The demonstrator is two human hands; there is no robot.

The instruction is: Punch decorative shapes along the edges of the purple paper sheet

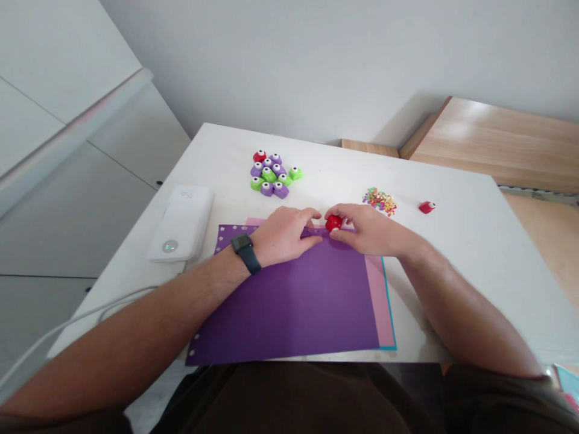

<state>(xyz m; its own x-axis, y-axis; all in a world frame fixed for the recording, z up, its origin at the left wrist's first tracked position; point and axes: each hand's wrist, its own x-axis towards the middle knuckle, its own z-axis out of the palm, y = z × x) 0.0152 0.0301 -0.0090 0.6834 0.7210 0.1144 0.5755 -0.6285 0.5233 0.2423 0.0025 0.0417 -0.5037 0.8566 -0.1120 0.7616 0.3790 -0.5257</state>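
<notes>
A purple sheet of paper (pixel 312 301) lies in front of me, with small flower-shaped holes along its left and top edges. At its top edge my right hand (pixel 368 229) grips a red craft punch (pixel 333 223) between thumb and fingers. My left hand (pixel 289 235) rests on the same edge, just left of the punch, thumb and forefinger apart around the paper's rim; whether it pinches the sheet is hard to see. Beneath the purple sheet show a pink sheet (pixel 380 295) and a blue edge (pixel 389 313).
Several purple, green and red punches (pixel 269 173) are grouped at the back. Colourful paper cutouts (pixel 380 200) lie in a pile behind my right hand, and another red punch (pixel 427 207) sits farther right. A white power bank (pixel 183 223) with a cable stands at the left.
</notes>
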